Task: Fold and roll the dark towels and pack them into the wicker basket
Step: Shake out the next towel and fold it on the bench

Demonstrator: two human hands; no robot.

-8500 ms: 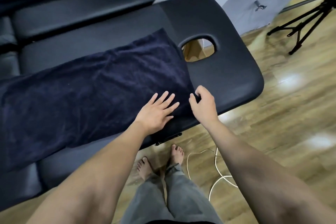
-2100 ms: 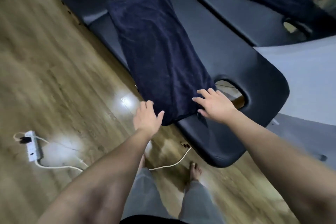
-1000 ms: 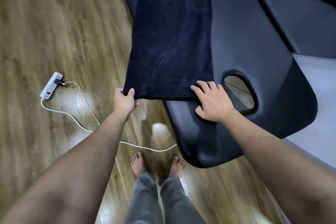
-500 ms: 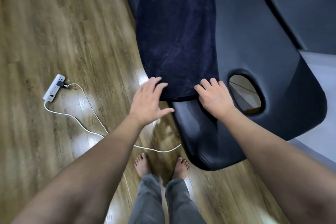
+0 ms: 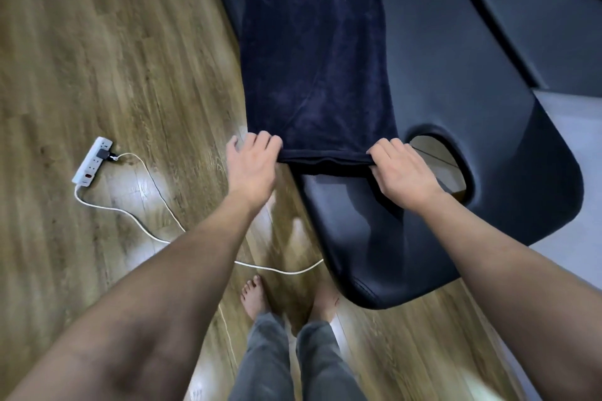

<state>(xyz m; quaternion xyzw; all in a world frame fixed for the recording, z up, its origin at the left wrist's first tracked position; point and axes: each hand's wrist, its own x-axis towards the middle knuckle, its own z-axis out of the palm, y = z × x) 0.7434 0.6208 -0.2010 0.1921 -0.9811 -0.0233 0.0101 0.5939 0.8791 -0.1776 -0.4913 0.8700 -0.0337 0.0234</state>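
Note:
A dark navy towel [image 5: 316, 52], folded into a long strip, lies lengthwise on the black massage table [image 5: 456, 81]. Its near end is turned over into a small first roll. My left hand [image 5: 252, 166] grips the left corner of that rolled end, which hangs past the table's edge. My right hand [image 5: 402, 169] grips the right corner, just left of the table's face hole [image 5: 439, 166]. No wicker basket is in view.
A white power strip [image 5: 92, 161] lies on the wooden floor at left, its white cable [image 5: 156, 205] running under the table's near end by my bare feet [image 5: 254, 298]. A second black table [image 5: 537, 10] stands at upper right.
My left hand went from hovering open by the towel's near left corner to gripping it. Both hands have turned the near edge over into a small roll.

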